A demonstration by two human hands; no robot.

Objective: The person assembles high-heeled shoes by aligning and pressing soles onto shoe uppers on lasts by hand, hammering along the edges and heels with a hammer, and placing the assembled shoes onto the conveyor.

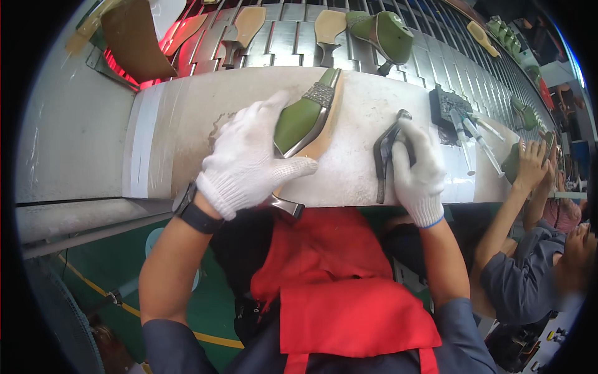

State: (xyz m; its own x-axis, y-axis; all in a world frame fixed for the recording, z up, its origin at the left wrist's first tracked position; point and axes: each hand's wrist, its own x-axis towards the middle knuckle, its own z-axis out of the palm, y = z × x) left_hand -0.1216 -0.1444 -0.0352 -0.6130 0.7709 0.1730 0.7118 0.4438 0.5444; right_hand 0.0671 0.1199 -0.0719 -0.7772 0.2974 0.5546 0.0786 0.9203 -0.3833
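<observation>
A green high-heeled shoe (296,132) with a glittering band lies on the pale workbench (187,124), its toe away from me. Its tan sole faces right, and a shiny heel juts over the bench's near edge. My left hand (246,156), in a white knit glove, grips the shoe from the left, thumb across the sole side. To the right, my gloved right hand (422,168) is closed round a dark metal tool that looks like pincers (383,149), resting at the bench top. The palm covers part of this tool.
Beyond the bench runs a slatted conveyor (289,37) carrying tan soles with heels (250,23) and a green shoe (392,38). A black block (447,107) and several syringes (468,134) lie at right. A brown panel (132,40) stands far left. Another person's hand (531,163) works at far right.
</observation>
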